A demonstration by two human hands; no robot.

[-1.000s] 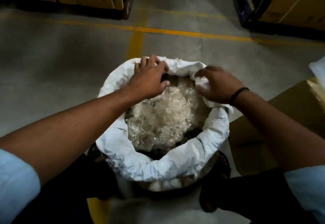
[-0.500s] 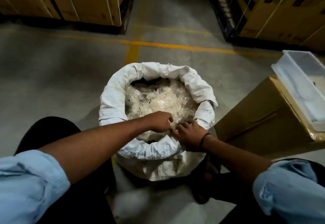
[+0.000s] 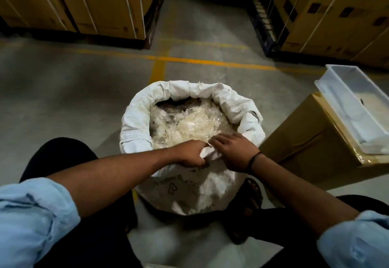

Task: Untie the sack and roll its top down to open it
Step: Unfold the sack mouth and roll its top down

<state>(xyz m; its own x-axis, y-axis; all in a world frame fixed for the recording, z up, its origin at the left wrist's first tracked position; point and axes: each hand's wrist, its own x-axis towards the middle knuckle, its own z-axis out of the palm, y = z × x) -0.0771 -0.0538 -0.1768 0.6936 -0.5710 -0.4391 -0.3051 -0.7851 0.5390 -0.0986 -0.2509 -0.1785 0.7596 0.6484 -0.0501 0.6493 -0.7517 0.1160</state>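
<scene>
The white woven sack point(image 3: 190, 192) stands open on the concrete floor point(image 3: 63, 103) between the person's knees, left hand point(image 3: 190, 155) and right hand point(image 3: 233, 154) both pinching its near rim, likely needing one more outward fold there.

Sack point(image 3: 189, 194): white woven cloth, matt, creased, dark print on the side. Fill point(image 3: 189, 124): glossy clear plastic shreds. Floor point(image 3: 63, 99): matt grey concrete with painted yellow lines. At 3 o'clock, tape-shiny brown cardboard box point(image 3: 311, 141) under a translucent plastic tray point(image 3: 328, 86).
</scene>
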